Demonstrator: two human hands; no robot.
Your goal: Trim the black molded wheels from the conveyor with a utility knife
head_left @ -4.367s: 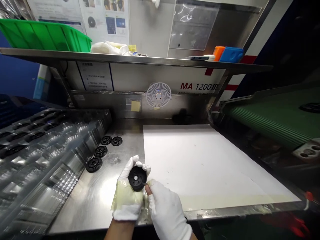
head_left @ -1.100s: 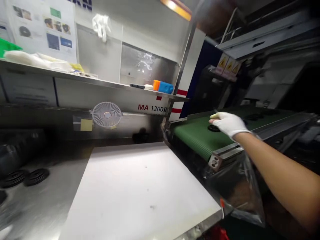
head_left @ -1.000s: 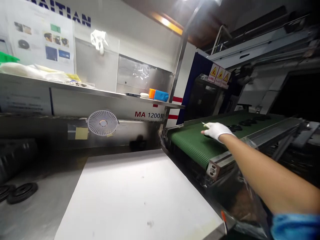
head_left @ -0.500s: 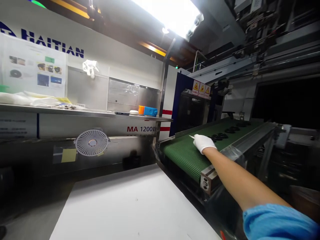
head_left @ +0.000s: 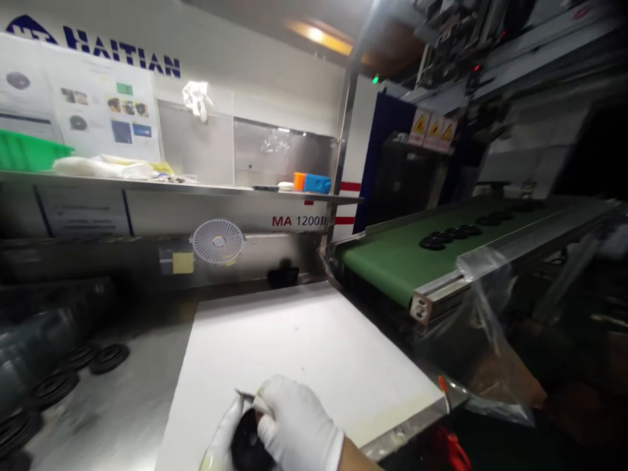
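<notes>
A round black plastic part (head_left: 246, 446) is at the bottom of the view, over the near part of the white board (head_left: 304, 340). My left hand (head_left: 223, 433), in a white glove, is closed on its left edge; the frame cuts off part of this hand. My right hand (head_left: 298, 418), also white-gloved, is bent over the right side of the part with its fingers closed. From its fingertips a slim pointed tool (head_left: 244, 395) sticks out to the left, close to the part's upper edge. Blur hides what kind of tool it is.
To the right, a green conveyor belt (head_left: 387, 261) carries several black round parts (head_left: 449, 235). Clear plastic film (head_left: 490, 327) hangs from its side. More black discs (head_left: 108, 358) lie on the metal table at left. A shelf (head_left: 216, 186) and a small fan (head_left: 217, 241) are behind the board.
My right hand has moved from the conveyor belt down to the white board. My left hand and the black part have come into view. The camera has tilted down.
</notes>
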